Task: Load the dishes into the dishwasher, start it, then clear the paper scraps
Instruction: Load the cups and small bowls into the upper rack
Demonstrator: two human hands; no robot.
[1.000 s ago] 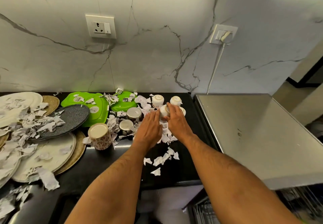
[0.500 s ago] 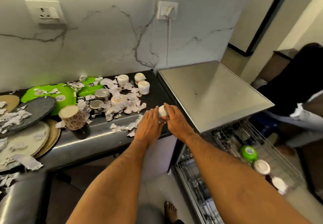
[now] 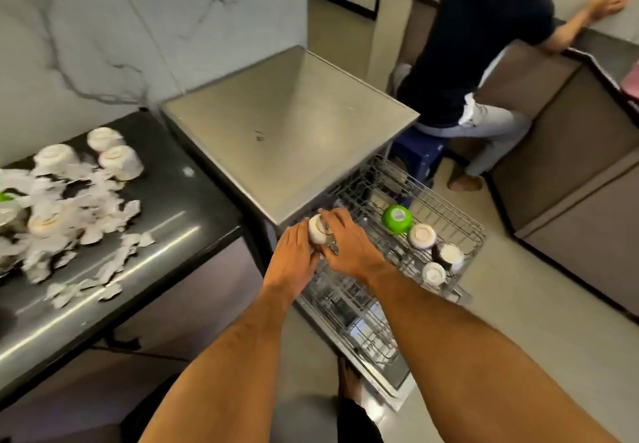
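Seen from above, our two bare arms reach forward and down. Our left hand (image 3: 296, 256) and right hand (image 3: 349, 248) are pressed together around one small white cup (image 3: 316, 229), each hand wrapped on a side of it. The cup sits above the near left corner of the pulled-out rack (image 3: 460, 235), just in front of the dishwasher (image 3: 287, 131) and its steel top.

Along the rack's right edge stand a green bowl (image 3: 397, 219), upside down, and three pale cups (image 3: 422, 235), also upside down, in a row towards the rack's front right corner. A lower rack (image 3: 356, 321) shows beneath, with wire tines; we cannot tell what it holds.

To the left runs a dark counter (image 3: 179, 221). Near its back edge stand three more white cups (image 3: 120, 161), upturned. Torn paper scraps (image 3: 103, 200) cover the counter's left part and trail towards its front edge; one more cup (image 3: 45, 224) sits among them. The picture is blurred there.

Behind the dishwasher, at the upper right, another person (image 3: 484, 45) in a dark top sits on a blue stool (image 3: 420, 154), leaning on a brown counter (image 3: 553, 114).
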